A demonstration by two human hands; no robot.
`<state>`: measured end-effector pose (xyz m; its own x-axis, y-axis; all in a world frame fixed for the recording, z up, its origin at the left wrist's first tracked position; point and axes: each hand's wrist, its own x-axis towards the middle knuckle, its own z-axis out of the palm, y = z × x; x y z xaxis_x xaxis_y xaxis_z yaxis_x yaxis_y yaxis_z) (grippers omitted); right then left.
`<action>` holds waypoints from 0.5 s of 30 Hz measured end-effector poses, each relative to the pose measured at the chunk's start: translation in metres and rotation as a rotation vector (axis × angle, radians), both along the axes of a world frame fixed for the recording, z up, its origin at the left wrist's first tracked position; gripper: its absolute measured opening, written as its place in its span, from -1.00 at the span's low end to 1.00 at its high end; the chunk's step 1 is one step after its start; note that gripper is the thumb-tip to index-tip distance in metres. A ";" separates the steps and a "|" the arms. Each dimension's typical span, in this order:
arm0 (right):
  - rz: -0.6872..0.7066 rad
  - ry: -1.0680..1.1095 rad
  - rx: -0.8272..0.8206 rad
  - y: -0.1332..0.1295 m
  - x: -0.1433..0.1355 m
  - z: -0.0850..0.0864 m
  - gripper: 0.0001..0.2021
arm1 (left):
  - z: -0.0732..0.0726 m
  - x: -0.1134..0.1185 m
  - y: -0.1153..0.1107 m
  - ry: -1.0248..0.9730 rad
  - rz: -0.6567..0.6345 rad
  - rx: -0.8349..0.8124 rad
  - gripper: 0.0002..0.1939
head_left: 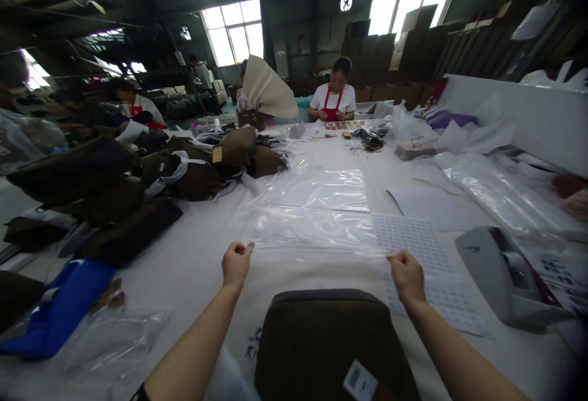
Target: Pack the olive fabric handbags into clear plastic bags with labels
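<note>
A clear plastic bag [316, 226] is stretched flat over the white table between my two hands. My left hand [236, 264] pinches its near left corner. At the near right corner, my right hand [407, 275] is closed on the bag's edge. Directly in front of me, below both hands, lies a dark olive fabric bag [331, 340] with a white barcode tag [360, 381] on it. Under the plastic's right side, a sheet of printed labels [427, 260] shows through partly.
Dark olive bags [184, 171] are piled at the left, near a blue tape dispenser [68, 303]. A grey dispenser [505, 278] stands at the right beside folded clear plastic [509, 187]. A co-worker in a red apron [332, 104] works across the table [206, 229].
</note>
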<state>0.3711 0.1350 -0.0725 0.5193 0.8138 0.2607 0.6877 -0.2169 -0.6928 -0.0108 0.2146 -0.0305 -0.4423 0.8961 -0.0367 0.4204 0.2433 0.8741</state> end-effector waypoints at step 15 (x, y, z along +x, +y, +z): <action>0.033 1.009 0.093 -0.030 -0.015 -0.029 -0.42 | -0.054 0.006 -0.038 -1.035 -0.065 -0.218 -0.83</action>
<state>0.3560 0.1047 -0.1015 0.5099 0.8306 -0.2238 -0.2230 -0.1236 -0.9669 -0.0044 0.1770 -0.0844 -0.0550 0.8454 -0.5312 -0.4867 0.4419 0.7536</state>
